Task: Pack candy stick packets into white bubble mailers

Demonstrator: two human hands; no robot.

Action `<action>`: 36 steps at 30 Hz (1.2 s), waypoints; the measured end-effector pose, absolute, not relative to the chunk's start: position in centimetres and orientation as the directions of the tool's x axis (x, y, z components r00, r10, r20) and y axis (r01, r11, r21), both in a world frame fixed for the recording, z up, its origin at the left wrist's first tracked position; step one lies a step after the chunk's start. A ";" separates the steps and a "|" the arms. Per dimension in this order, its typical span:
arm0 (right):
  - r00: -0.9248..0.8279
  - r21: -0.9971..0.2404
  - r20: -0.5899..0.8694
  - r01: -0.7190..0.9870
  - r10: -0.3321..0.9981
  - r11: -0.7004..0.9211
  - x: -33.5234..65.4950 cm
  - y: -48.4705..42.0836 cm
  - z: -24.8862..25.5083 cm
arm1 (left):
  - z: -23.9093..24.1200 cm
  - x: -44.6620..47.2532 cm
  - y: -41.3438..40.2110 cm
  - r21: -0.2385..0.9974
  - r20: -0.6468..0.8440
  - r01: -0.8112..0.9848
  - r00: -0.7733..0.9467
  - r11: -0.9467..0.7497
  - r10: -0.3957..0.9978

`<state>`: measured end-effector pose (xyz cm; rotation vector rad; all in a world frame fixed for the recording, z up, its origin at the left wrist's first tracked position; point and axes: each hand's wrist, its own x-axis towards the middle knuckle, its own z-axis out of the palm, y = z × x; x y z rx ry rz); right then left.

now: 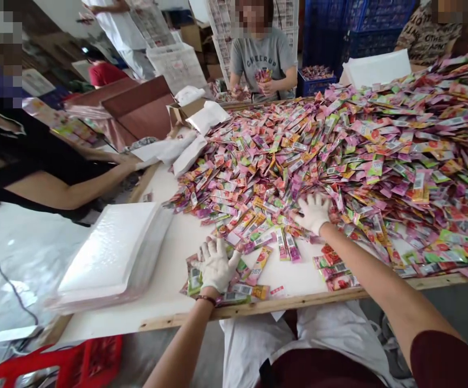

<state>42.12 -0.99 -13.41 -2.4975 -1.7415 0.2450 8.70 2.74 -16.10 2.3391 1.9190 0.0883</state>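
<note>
Both of my hands wear white gloves. Near the table's front edge, my left hand (217,264) lies palm down with fingers spread over a small group of colourful sachets (244,290). My right hand (314,213) reaches farther forward, fingers apart, resting at the near edge of a large heap of the same small printed sachets (298,145). What lies beneath each palm is hidden. Between the hands, a few purple sachets (286,245) and an orange sachet (260,264) lie on the white tabletop (201,229). Another small cluster of red sachets (335,269) sits below my right wrist.
A stack of white padded envelopes (112,248) stands on the table at left. Beyond it, a co-worker in black (35,167) handles white bags (165,148). Another person in grey (262,59) holds sachets across the table. A wooden rim (258,308) edges the table; a red plastic stool (60,364) stands below.
</note>
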 end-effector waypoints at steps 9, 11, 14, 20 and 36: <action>-0.255 -0.333 -0.079 0.918 0.964 0.215 31.2 -8.5 -15.4 | -15.8 10.8 1.3 0.158 0.064 0.740 0.653 -0.653 0.755; -0.277 -0.343 -0.070 0.909 0.958 0.238 33.2 -9.8 -15.4 | -15.3 10.8 1.3 0.155 0.004 0.754 0.646 -0.639 0.763; -0.303 -0.452 -0.028 0.854 0.953 0.258 37.5 -10.9 -14.3 | -13.8 10.5 1.5 0.220 -0.019 0.760 0.630 -0.612 0.776; 0.081 -0.572 0.156 0.820 0.984 0.023 43.1 -7.5 -11.2 | -9.7 13.6 3.1 0.393 0.059 0.811 0.447 -0.433 0.892; -0.025 -0.233 -0.083 0.972 0.996 0.005 42.2 -5.6 -13.4 | -8.6 13.6 5.4 0.431 0.073 0.731 0.556 -0.528 0.828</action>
